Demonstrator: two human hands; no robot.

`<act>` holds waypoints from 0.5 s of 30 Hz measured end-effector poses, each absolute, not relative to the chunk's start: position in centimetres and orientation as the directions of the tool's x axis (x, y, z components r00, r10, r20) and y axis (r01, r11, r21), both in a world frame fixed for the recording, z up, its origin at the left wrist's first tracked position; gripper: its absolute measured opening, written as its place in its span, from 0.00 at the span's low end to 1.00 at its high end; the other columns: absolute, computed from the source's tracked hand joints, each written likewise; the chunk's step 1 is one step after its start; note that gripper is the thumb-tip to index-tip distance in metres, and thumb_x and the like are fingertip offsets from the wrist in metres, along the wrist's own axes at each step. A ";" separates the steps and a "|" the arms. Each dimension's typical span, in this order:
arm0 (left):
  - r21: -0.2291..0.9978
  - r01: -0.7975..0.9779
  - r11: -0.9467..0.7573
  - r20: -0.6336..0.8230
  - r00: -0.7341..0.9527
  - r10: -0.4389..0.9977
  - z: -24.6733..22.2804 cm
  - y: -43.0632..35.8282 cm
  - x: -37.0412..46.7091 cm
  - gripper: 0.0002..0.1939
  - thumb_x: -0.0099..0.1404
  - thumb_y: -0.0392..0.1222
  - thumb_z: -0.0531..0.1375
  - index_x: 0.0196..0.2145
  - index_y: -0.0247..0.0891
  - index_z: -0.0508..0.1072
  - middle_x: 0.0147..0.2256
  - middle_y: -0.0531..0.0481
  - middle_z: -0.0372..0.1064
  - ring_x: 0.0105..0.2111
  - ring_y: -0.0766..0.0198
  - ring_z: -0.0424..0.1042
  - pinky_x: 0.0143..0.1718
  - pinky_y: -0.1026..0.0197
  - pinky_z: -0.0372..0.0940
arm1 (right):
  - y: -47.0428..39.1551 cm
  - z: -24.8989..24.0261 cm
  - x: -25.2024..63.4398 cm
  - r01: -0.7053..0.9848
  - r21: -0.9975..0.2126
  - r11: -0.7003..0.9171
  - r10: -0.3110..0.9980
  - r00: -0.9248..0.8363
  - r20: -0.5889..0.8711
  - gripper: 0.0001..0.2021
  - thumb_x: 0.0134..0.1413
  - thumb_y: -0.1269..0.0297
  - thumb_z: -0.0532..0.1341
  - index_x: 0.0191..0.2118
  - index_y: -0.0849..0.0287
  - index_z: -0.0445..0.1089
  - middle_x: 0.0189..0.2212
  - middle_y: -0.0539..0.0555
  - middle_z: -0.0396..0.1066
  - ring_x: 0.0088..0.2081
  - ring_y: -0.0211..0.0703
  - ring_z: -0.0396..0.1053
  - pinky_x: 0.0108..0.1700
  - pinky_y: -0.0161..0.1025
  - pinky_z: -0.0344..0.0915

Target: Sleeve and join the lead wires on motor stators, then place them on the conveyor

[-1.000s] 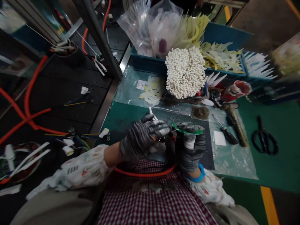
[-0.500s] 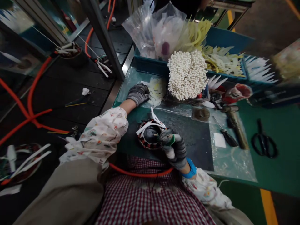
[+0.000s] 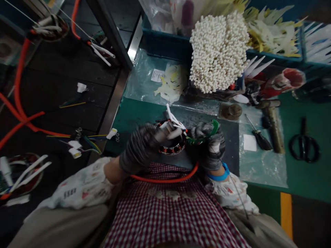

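A round wound motor stator [image 3: 172, 148], dark with red-orange marks around its ring, sits on the bench in front of me. White sleeved leads [image 3: 173, 116] rise from its upper side. My gloved left hand [image 3: 143, 146] is over the stator's left side, its fingers by the leads and smeared by motion, so its grip is unclear. My gloved right hand [image 3: 210, 141] is closed on a thin curved green piece [image 3: 215, 128] at the stator's right side. Part of that piece is hidden by the fingers. An orange cable [image 3: 165, 179] loops across my checked apron.
Behind the stator stand a bundle of white-tipped sticks [image 3: 218, 51] and blue bins [image 3: 168, 46]. Pale yellow slips [image 3: 172, 82] lie on plastic sheeting. Rightward are a screwdriver [image 3: 258, 136], a hammer [image 3: 274, 129] and black scissors [image 3: 304, 146]. Other stators and an orange hose [image 3: 19, 72] are at left.
My left hand has come back from the pale slips to the stator's left side. The right hand has shifted slightly right, with more of the green piece showing. The view has tilted downward.
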State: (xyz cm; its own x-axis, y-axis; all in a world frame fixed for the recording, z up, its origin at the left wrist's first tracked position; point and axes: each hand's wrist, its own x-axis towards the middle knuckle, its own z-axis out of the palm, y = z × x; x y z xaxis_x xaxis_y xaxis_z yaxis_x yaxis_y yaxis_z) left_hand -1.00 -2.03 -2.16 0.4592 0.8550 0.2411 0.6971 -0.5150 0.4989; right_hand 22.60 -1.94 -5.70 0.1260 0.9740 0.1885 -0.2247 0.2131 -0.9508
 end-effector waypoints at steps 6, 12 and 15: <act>0.324 0.614 -0.720 0.321 0.644 0.694 -6.0 -5.8 -0.5 0.27 0.77 0.39 0.60 0.71 0.46 0.71 0.61 0.43 0.81 0.64 0.42 0.78 0.75 0.30 0.63 | -1.7 -5.8 23.2 -0.129 -0.971 0.204 0.979 0.037 0.201 0.26 0.74 0.32 0.50 0.57 0.40 0.74 0.32 0.50 0.65 0.31 0.49 0.66 0.39 0.49 0.74; 0.372 0.714 -0.594 0.271 0.528 0.805 -6.1 -6.7 0.8 0.30 0.75 0.31 0.62 0.67 0.61 0.75 0.60 0.53 0.81 0.64 0.53 0.78 0.71 0.42 0.70 | -2.8 -4.5 24.2 -0.126 -0.934 0.333 0.930 -0.120 0.348 0.12 0.73 0.45 0.65 0.52 0.42 0.77 0.32 0.48 0.76 0.30 0.47 0.75 0.35 0.46 0.78; 0.277 0.731 -0.624 0.394 0.506 0.767 -6.0 -7.5 0.1 0.31 0.73 0.30 0.64 0.67 0.60 0.75 0.51 0.53 0.85 0.57 0.53 0.81 0.65 0.43 0.73 | -2.6 -2.4 24.7 -0.014 -0.930 0.368 0.864 -0.364 0.347 0.09 0.71 0.56 0.70 0.53 0.45 0.80 0.39 0.51 0.83 0.36 0.50 0.83 0.40 0.47 0.84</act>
State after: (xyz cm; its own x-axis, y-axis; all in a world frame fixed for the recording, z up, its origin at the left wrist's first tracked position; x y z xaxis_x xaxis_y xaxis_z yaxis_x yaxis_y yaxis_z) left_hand 0.11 -7.51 -6.00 0.5060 0.7673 0.3940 0.7307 -0.6240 0.2769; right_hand 24.70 -2.62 -2.42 -0.3645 0.8640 0.3473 -0.0137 0.3680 -0.9297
